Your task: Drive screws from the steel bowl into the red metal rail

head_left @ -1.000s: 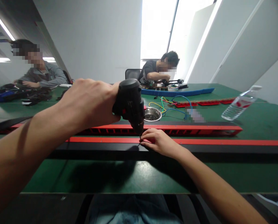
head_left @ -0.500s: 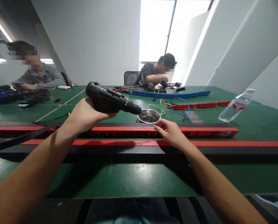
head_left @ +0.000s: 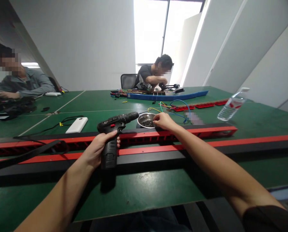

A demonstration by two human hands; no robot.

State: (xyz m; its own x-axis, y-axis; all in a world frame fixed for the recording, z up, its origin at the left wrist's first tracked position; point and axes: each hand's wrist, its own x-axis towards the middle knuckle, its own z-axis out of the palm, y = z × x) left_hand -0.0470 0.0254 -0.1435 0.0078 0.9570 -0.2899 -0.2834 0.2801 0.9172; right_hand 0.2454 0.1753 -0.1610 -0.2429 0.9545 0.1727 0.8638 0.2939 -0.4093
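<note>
My left hand (head_left: 105, 143) is wrapped around the grip of a black cordless drill (head_left: 110, 154), which is upright with its thin bit pointing right toward a small metal bowl (head_left: 139, 122). Small dark pieces, probably screws (head_left: 147, 123), lie in the bowl. At its right rim my right hand (head_left: 163, 120) has its fingers pinched together, and whatever is between them is hidden. Beneath both arms run two long red and black rails (head_left: 144, 150), one in front of the other.
A white power bank (head_left: 77, 125) lies left of the drill. A plastic water bottle (head_left: 232, 104) stands at the right. Coloured wires (head_left: 176, 113) and a blue strip (head_left: 168, 97) lie behind the bowl. Across the table sit two people. A black strap (head_left: 32, 154) crosses the rails.
The drill has turned upright and moved lower in my left hand, uncovering the power bank. My right hand has moved from the bowl's near edge to its right rim. The view has shifted.
</note>
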